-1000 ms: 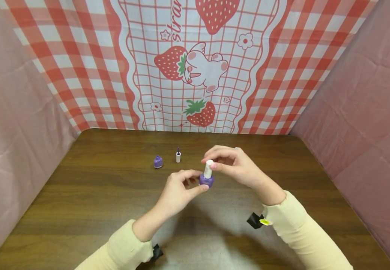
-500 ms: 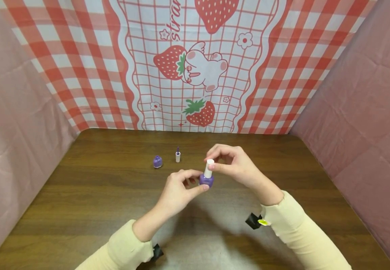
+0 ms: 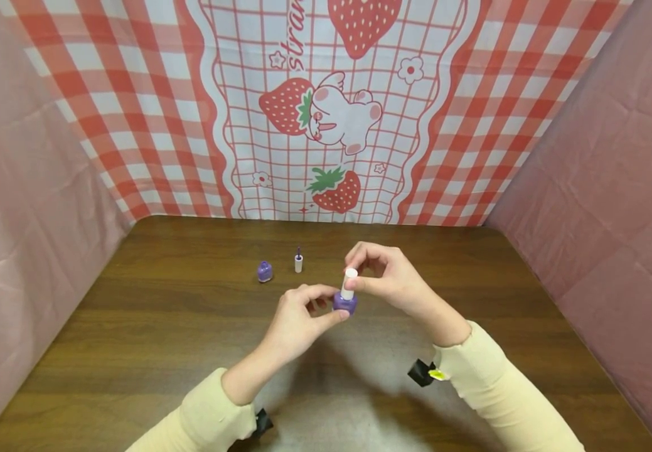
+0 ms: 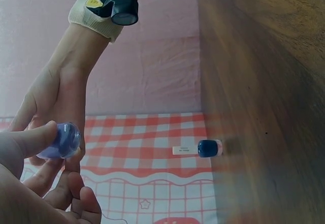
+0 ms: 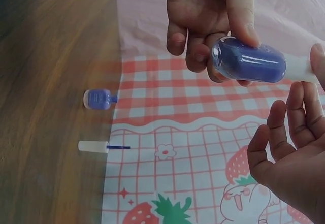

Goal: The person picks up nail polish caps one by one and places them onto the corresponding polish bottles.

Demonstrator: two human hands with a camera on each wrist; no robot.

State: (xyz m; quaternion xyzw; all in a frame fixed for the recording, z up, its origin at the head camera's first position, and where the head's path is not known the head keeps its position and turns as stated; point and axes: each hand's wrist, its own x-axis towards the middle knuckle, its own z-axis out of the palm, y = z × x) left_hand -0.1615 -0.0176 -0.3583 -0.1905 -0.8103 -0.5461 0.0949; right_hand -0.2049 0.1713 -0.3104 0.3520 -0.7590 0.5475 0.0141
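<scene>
Above the table, my left hand [image 3: 299,320] holds a purple nail polish bottle [image 3: 345,304] between thumb and fingers. Its white cap [image 3: 349,286] is on the neck, pinched by the thumb and fingers of my right hand [image 3: 396,281]. Farther back stands an open purple nail polish bottle [image 3: 265,272], its neck bare. Beside it, a white cap with brush [image 3: 299,263] stands upright, purple bristles pointing up. The left wrist view also has a dark blue nail polish bottle [image 4: 208,148] with a white cap standing on the table; my right hand hides it in the head view.
The brown wooden table [image 3: 150,326] meets a strawberry-print checked cloth [image 3: 444,150] at its back edge. Pink cloth [image 3: 602,188] hangs along both sides. A small black camera [image 3: 420,373] is strapped under the right sleeve.
My right wrist and sleeve have shifted slightly left, and the right thumb has moved a little across the cap. The left hand and the bottle in it stay in place.
</scene>
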